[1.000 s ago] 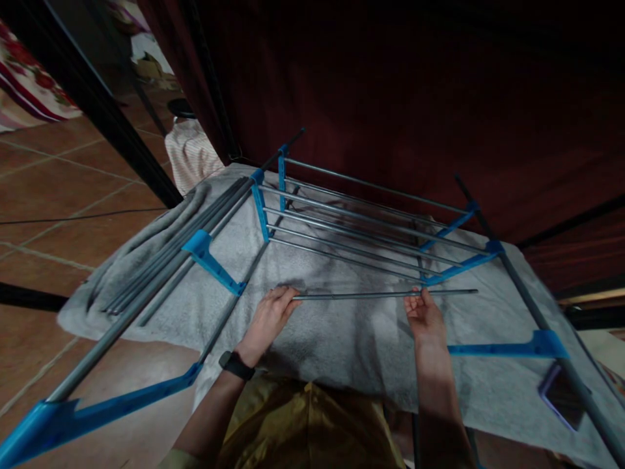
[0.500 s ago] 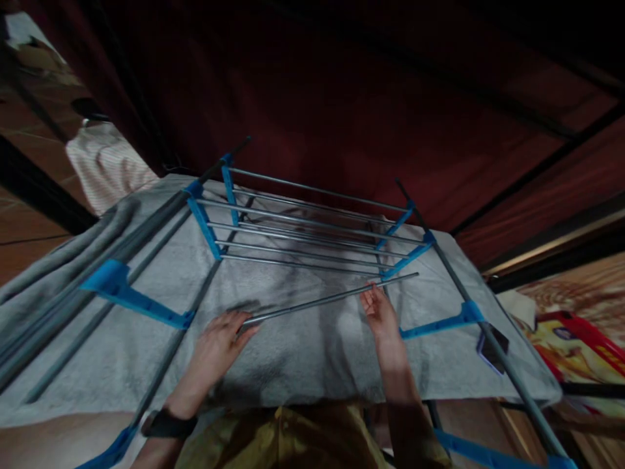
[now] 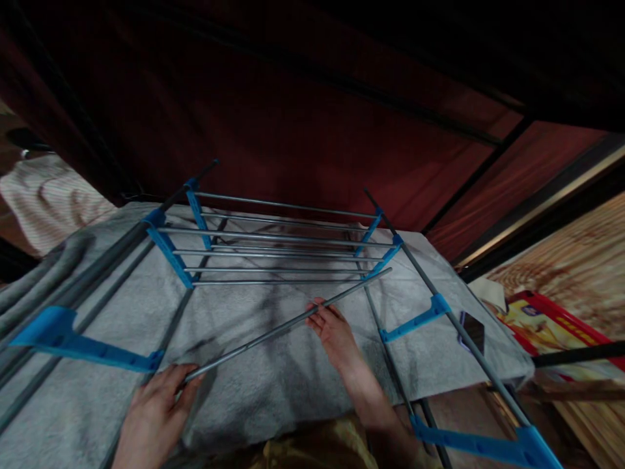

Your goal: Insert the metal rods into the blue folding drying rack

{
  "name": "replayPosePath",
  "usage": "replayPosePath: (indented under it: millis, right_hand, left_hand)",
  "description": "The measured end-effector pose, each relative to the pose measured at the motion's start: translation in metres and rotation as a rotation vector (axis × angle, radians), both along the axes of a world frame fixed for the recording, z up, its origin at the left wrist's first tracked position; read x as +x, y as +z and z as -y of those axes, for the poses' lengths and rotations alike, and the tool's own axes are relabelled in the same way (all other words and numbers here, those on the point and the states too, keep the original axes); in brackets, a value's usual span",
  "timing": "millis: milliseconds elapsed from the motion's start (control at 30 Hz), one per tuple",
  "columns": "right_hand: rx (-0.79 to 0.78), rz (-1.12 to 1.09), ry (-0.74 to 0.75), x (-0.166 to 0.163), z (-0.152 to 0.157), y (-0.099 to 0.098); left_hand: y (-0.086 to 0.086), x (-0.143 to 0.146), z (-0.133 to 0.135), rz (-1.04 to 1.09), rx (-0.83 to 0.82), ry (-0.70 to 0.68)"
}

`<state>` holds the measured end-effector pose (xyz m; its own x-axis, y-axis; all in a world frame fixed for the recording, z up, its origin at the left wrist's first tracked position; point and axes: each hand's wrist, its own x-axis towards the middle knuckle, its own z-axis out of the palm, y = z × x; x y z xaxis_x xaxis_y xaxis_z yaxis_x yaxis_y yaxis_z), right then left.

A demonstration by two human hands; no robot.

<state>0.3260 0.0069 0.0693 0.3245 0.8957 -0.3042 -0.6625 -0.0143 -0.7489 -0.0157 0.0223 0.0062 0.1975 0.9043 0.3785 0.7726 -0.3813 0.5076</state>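
A thin grey metal rod (image 3: 263, 337) slants across the space between both hands, its far end up at the right. My left hand (image 3: 159, 407) is closed round its lower end. Farther along, my right hand (image 3: 334, 332) pinches the rod between thumb and fingers. Around them lies a rack frame of grey tubes with blue plastic brackets. The nearest brackets are the left one (image 3: 92, 345) and the right one (image 3: 415, 322), with no rod between them. Behind, several crossbars (image 3: 278, 241) join the far brackets.
A grey blanket (image 3: 273, 391) covers the surface under the frame. At the right lie a phone (image 3: 472, 331) and a red and yellow package (image 3: 551, 326). A dark red curtain (image 3: 293, 143) hangs behind. Striped cloth (image 3: 53, 195) is at the far left.
My view has turned to the right, so the frame sits farther left. Both hands have shifted left and down in view with the rod, which is now tilted more steeply.
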Motion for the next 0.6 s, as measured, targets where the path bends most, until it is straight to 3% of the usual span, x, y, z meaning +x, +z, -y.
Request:
replayPosePath:
  millis: [167, 300, 467, 600]
  right_hand:
    - [0.057, 0.063, 0.123, -0.032, 0.000, 0.013]
    - [0.116, 0.127, 0.229, -0.053, -0.006, 0.021]
    - [0.153, 0.256, 0.348, -0.080, -0.008, 0.024]
    - [0.181, 0.411, 0.371, -0.083, -0.009, 0.022]
  left_hand:
    - [0.002, -0.004, 0.006, 0.046, -0.044, 0.016]
    - [0.004, 0.009, 0.015, 0.148, -0.105, 0.046]
    - [0.003, 0.060, 0.030, 0.370, -0.287, 0.056]
    - [0.005, 0.104, 0.038, 0.572, -0.427, -0.071]
